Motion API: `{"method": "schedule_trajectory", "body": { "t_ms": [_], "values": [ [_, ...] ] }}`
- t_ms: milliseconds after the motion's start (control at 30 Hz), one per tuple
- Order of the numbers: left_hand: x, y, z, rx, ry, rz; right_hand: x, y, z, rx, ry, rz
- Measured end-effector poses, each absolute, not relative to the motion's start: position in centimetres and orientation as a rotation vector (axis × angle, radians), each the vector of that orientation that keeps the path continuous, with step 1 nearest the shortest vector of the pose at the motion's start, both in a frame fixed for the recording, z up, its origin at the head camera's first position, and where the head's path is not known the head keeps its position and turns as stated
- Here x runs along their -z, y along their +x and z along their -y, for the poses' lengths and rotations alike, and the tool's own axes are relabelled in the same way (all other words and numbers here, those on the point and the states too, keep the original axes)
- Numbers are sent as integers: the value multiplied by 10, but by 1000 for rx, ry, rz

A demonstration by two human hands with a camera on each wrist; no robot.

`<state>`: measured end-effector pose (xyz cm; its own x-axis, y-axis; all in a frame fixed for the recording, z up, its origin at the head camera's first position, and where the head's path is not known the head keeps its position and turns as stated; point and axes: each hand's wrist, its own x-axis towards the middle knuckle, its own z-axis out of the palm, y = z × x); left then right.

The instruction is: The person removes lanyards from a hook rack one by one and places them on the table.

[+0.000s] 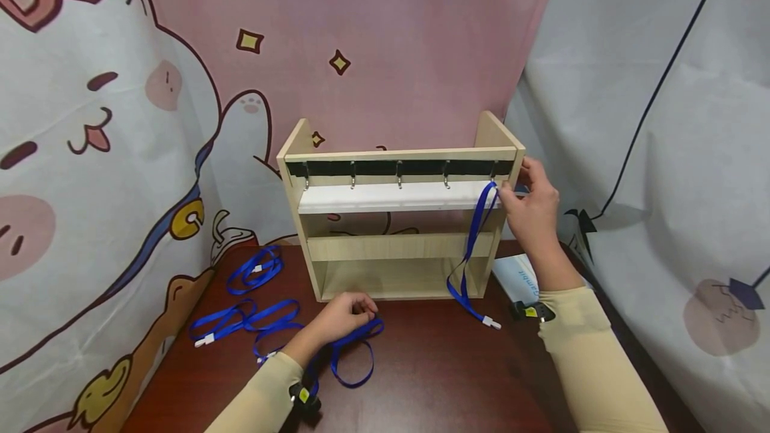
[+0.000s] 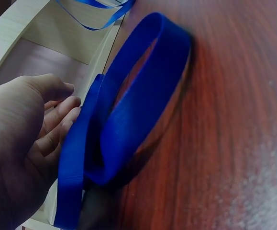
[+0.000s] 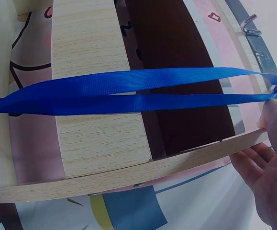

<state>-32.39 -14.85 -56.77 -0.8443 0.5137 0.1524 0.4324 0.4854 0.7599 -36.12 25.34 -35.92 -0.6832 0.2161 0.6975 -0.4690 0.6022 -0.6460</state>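
Observation:
A blue lanyard (image 1: pixel 472 252) with a white clip hangs by its loop from the rightmost hook of a small wooden shelf (image 1: pixel 400 246). My right hand (image 1: pixel 534 209) holds the shelf's right side panel (image 3: pixel 195 152), fingers on its outer side and thumb by the hook, at the top of the lanyard loop. Whether the thumb touches the strap, I cannot tell. Low over the table, my left hand (image 1: pixel 339 318) has loosely bent fingers beside another blue lanyard (image 2: pixel 133 105); no grip on it shows. More blue lanyards (image 1: pixel 255 272) lie coiled to the left.
Several metal hooks (image 1: pixel 400 176) line a dark strip under the shelf's top edge, above a white ledge (image 1: pixel 385 198). A light blue box (image 1: pixel 517 279) lies right of the shelf on the dark red table (image 1: pixel 433 366). Printed cloth (image 1: pixel 391 32) hangs behind.

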Motion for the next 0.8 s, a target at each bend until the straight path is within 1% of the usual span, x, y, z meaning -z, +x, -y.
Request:
{"method": "schedule_trajectory", "body": {
  "t_ms": [267, 433, 633, 800],
  "values": [
    [561, -324, 147, -1292, 868, -2633, 359, -361, -253, -1118, 198, 2048],
    [543, -327, 144, -1312, 893, -2642, 360, -361, -253, -1117, 201, 2049],
    [492, -329, 127, -1359, 932, -2691, 361, -360, -254, -1121, 206, 2044],
    [441, -328, 97, -1448, 1079, -2685, 359, -362, -252, -1121, 204, 2034]
  ]
}}
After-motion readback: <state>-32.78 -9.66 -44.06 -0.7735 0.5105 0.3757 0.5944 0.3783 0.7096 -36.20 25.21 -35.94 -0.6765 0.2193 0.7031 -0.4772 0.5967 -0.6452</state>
